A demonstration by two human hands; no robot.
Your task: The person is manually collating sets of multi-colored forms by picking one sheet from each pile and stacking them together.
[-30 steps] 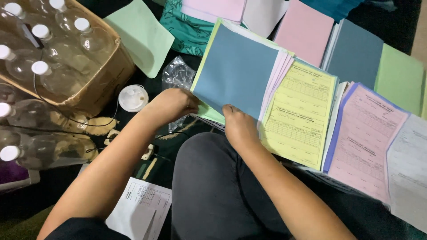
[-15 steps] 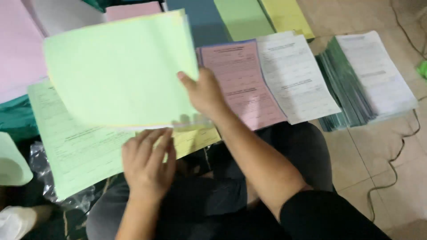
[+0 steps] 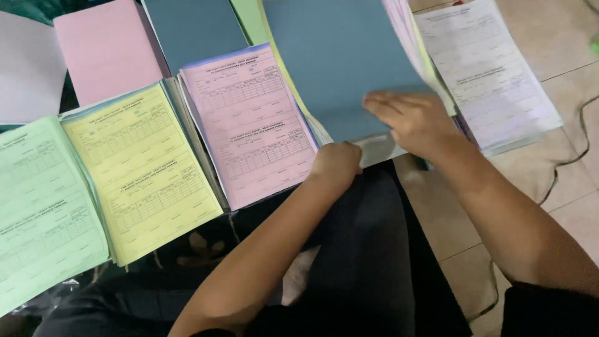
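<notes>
A collated set of sheets topped by a blue-grey cover sheet [image 3: 340, 59] lies in front of me, with pink and yellow page edges showing at its right side. My right hand [image 3: 415, 122] presses flat on its lower right part. My left hand [image 3: 337, 163] pinches its bottom edge with fingers curled. To the left lie stacks of printed forms: pink [image 3: 249, 122], yellow [image 3: 140, 168] and green [image 3: 40, 206].
A white printed-form stack [image 3: 493, 75] lies at the right on the tiled floor [image 3: 561, 62]. Plain stacks sit behind: pink [image 3: 106, 53], blue-grey [image 3: 193, 28] and white [image 3: 25, 68]. A cable [image 3: 577, 150] runs along the floor at right. My dark-trousered legs [image 3: 355, 262] fill the foreground.
The view swung right along the row of stacks. A green sheet held up half a second ago is gone; both hands now rest on the blue-grey-topped set.
</notes>
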